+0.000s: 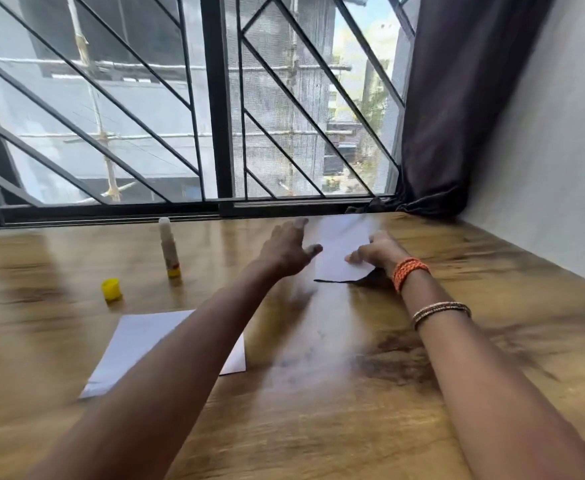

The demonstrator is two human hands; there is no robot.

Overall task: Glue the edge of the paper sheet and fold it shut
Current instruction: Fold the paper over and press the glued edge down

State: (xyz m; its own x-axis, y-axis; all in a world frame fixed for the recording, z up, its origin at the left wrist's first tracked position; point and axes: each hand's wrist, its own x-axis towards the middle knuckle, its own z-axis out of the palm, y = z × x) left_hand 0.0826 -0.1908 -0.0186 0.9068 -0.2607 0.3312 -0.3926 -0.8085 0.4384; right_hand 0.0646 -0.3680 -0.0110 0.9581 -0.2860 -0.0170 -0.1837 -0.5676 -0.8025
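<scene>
Left hand (pixel 285 249), fingers spread and gripping nothing, rests at the left edge of a small white folded paper sheet (pixel 341 249) in the upper middle of the frame; motion blur hides whether it touches. Further left, a white glue stick with a yellow base (pixel 169 249) stands upright and uncapped, its label too blurred to read, with its yellow cap (pixel 111 289) on the wooden surface (pixel 318 410) nearby. Lower left, a second white paper sheet (pixel 138 341) lies partly under the left forearm. Right hand (pixel 379 252), fingers curled, presses the folded sheet's right side. A dark curtain (pixel 457 98) hangs upper right.
</scene>
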